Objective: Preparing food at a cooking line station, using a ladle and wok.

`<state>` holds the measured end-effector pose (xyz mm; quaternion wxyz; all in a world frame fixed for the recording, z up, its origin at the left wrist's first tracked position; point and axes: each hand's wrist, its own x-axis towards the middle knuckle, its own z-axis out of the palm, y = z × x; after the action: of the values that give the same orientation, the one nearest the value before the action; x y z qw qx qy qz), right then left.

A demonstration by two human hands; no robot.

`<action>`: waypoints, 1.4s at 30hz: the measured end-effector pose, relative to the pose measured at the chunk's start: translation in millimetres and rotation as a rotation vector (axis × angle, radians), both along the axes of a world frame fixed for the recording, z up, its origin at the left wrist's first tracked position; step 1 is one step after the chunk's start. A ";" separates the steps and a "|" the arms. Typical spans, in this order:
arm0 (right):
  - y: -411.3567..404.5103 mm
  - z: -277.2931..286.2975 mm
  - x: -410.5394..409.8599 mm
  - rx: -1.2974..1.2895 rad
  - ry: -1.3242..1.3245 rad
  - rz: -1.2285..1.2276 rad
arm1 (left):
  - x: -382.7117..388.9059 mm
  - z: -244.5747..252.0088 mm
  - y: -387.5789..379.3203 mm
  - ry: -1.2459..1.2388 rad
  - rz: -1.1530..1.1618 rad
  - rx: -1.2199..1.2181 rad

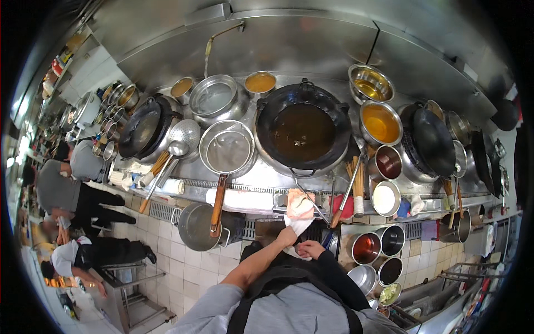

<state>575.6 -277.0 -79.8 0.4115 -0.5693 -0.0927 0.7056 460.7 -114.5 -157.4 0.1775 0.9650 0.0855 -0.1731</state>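
Note:
Close to my body, my left hand (287,237) grips a white cloth (299,225) that fans out above the fist. My right hand (311,249) is closed on the lower part of the same cloth, just below and to the right. Beyond them, a folded pinkish cloth (300,203) lies on the stove's front ledge. Farther back stands a large black wok (267,142) with dark oil (304,129) in it. Left of the wok, a wire strainer (227,147) with a wooden handle (218,204) reaches out over the ledge.
Water runs from a tap (208,46) into a steel pot (194,94). A bamboo brush (356,181) and ladle (348,194) lean right of the wok. A deep pot (185,240) stands below left; sauce pots (353,250) stand right. Several people (58,188) are at left.

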 end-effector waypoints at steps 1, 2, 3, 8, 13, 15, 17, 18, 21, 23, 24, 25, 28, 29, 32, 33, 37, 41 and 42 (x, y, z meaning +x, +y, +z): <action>-3.2 -0.3 5.9 -0.036 0.039 -0.032 | 2.4 4.3 2.0 0.006 -0.061 0.020; -5.2 0.1 11.8 -0.074 0.075 -0.062 | 5.1 11.3 2.3 0.018 -0.040 0.023; -3.5 2.1 15.0 -0.122 0.104 -0.062 | 5.6 22.0 2.7 0.043 -0.013 -0.019; 10.2 -2.2 29.0 -0.136 0.118 0.023 | 10.6 108.4 -0.4 0.014 0.619 -0.391; 43.2 6.4 21.7 0.040 0.283 -0.022 | -34.3 121.4 -2.7 0.045 0.853 -0.849; 45.8 4.4 16.1 0.133 0.315 -0.091 | -52.2 138.8 -1.3 0.018 0.896 -0.857; 38.8 -8.9 15.7 0.100 0.400 -0.124 | -74.8 154.7 2.4 0.169 0.895 -1.065; 40.2 -14.6 11.4 0.063 0.486 -0.210 | -89.7 145.1 -0.8 0.136 0.882 -1.098; 45.8 5.5 -8.6 -0.021 0.498 -0.307 | -138.0 121.3 -12.0 0.128 0.894 -1.129; 47.1 -0.1 -14.2 -0.035 0.521 -0.342 | -168.7 117.9 -19.4 0.103 1.067 -1.262; 48.4 -8.3 -18.3 -0.028 0.512 -0.352 | -184.0 111.7 -23.9 0.113 1.143 -1.350; 52.0 -16.8 -21.5 -0.027 0.512 -0.318 | -200.7 104.1 -29.1 0.003 1.178 -1.326; 55.5 -65.9 -17.5 -0.057 0.441 -0.351 | -239.7 92.0 -32.0 0.024 1.299 -1.084; 53.3 -101.5 -8.7 -0.028 0.420 -0.336 | -253.0 83.2 -29.9 -0.021 1.361 -1.050; 56.8 -83.4 -17.2 -0.048 0.317 -0.202 | -312.1 82.1 -55.0 -0.109 1.561 -0.559; 57.5 -83.0 -13.5 -0.059 0.217 -0.121 | -333.1 73.2 -64.3 -0.045 1.586 -0.482; 64.8 -60.5 -10.4 -0.096 -0.179 0.199 | -415.8 35.8 -121.3 0.076 1.735 -0.447; 74.9 -23.0 -22.5 -0.122 -0.569 0.506 | -480.3 -28.0 -210.3 0.194 1.396 -0.345; 76.7 -17.5 -27.2 -0.127 -0.661 0.585 | -491.4 -42.4 -234.4 0.180 1.251 -0.254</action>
<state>548.4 -200.3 -97.3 0.1070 -0.7384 -0.3330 0.5766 -30.7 -348.9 -199.8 0.3500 0.6859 0.6254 -0.1259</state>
